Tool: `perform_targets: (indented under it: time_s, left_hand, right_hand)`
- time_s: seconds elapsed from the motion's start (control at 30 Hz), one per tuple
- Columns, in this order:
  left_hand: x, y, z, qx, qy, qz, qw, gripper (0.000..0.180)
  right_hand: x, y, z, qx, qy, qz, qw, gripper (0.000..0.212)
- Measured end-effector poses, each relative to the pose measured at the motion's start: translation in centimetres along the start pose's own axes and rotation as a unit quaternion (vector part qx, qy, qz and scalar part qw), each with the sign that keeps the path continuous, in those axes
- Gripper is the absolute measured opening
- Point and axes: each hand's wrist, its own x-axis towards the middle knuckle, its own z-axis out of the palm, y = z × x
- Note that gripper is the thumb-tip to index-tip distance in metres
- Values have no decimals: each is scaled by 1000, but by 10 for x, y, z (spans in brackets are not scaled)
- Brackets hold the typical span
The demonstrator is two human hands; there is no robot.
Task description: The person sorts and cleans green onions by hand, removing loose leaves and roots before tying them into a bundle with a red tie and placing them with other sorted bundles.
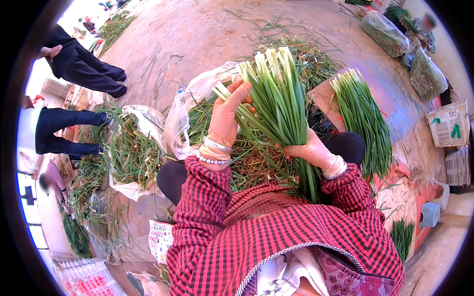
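Gripping green stalks (279, 101), lettered container (447, 134) well apart.

3 o'clock: right hand (316, 152), most fingers hidden behind green stalk bundle (279, 103) | 10 o'clock: black-trousered person (89, 61), upper body cut off by rim | 9 o'clock: another person (66, 129), head out of frame | 2 o'clock: figure (427, 40), face blurred | between 10 and 11: distant objects (89, 25), too small to tell

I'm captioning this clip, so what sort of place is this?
Probably a vegetable sorting or packing area: the right hand grips a bunch of long green stalks, a neat bundle lies to the right, and clear bags of greens show at the upper right.
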Motion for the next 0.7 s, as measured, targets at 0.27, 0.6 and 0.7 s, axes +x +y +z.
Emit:
perform_targets:
  time_s: [0.27,0.6,0.7]
  left_hand:
    - [-2,5,-3,-49,-102,-17,993,53]
    - [2,8,-33,-219,-175,-13,960,61]
    - [0,7,-31,-210,-150,-15,966,53]
  right_hand:
    - [-12,-10,44,-482,62,-14,874,112]
    - [-23,2,48,-449,2,-148,881,103]
    - [-24,-11,51,-482,-24,-76,873,105]
